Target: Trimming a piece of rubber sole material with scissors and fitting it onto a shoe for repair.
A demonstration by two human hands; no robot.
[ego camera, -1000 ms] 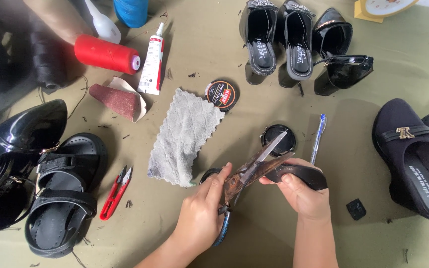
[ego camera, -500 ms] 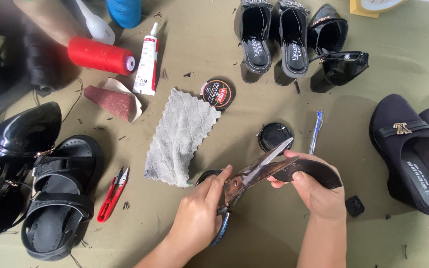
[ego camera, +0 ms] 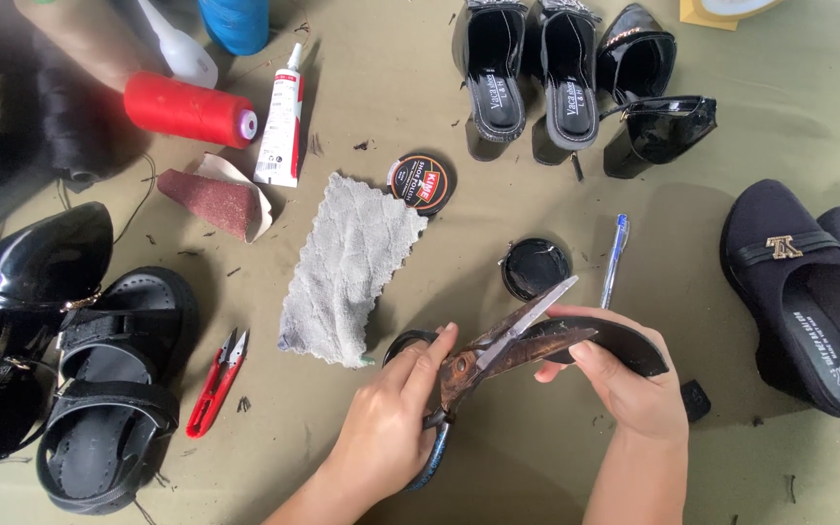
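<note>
Head view: the left hand [ego camera: 386,433] gripped one pair of scissors [ego camera: 498,345], blades parted around one black sole piece [ego camera: 614,342] pinched in the right hand [ego camera: 634,389], low at centre. Around lay one grey cloth [ego camera: 347,267], two polish tins [ego camera: 421,182], one pen [ego camera: 613,261], one red snips [ego camera: 216,381] and one glue tube [ego camera: 280,131].

White glue tube [ego camera: 281,119] with red print upper left, round black-and-red polish tin lid [ego camera: 421,182] beside grey cloth [ego camera: 347,267]

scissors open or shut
Open: the scissors in the left hand show two blades parted at the tips, around the dark sole piece held by the right hand.
</note>
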